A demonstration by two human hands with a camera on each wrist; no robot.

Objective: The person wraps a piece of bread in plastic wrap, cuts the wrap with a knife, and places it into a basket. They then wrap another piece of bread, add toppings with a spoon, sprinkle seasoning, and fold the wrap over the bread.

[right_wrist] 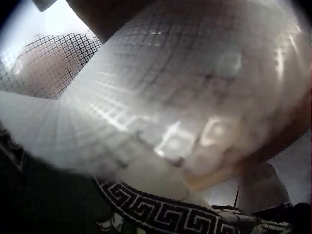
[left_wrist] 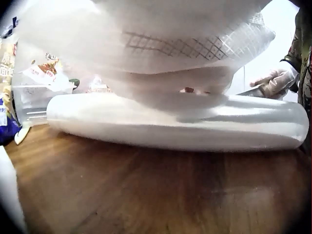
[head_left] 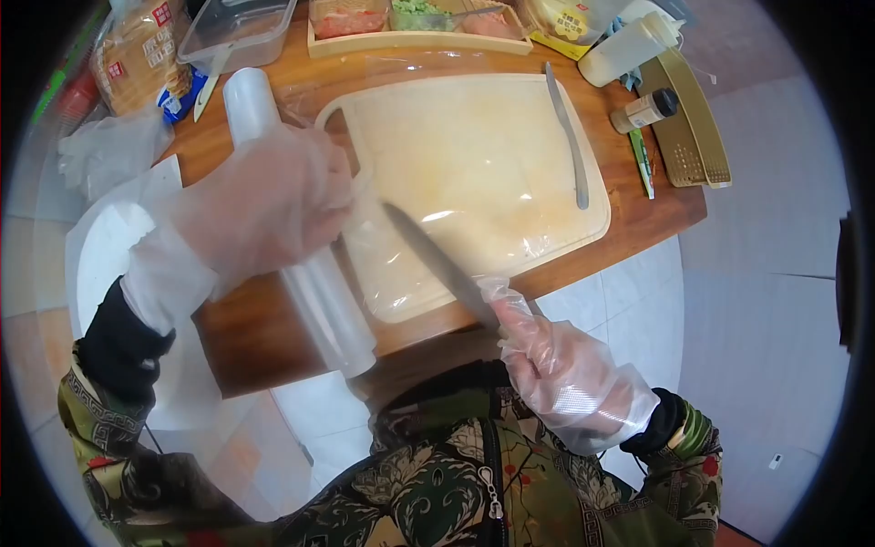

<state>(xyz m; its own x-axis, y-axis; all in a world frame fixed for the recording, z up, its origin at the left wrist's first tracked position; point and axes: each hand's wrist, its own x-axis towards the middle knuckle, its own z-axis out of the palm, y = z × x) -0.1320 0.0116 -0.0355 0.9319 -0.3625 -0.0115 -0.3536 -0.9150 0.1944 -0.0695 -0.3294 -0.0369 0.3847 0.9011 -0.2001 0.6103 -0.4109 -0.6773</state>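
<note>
My left hand (head_left: 264, 196), in a clear plastic glove, is over a roll of cling film (head_left: 328, 314) at the left of the cutting board. Its fingers look curled but blurred; I cannot tell if they pinch the film. In the left wrist view the cling film roll (left_wrist: 180, 126) lies on the wooden table below the gloved palm. My right hand (head_left: 574, 374), also gloved, grips a knife (head_left: 437, 264) by its handle, the blade pointing toward the left hand. Shiny clear film overlies the cream cutting board (head_left: 456, 155).
A spreader knife (head_left: 570, 137) lies on the board's right side. Behind stand a wooden tray (head_left: 419, 44) of food tubs, a clear container (head_left: 237, 32) and bagged bread (head_left: 141, 59). At right are a squeeze bottle (head_left: 629, 50), a seasoning jar (head_left: 643, 109) and a basket (head_left: 688, 118).
</note>
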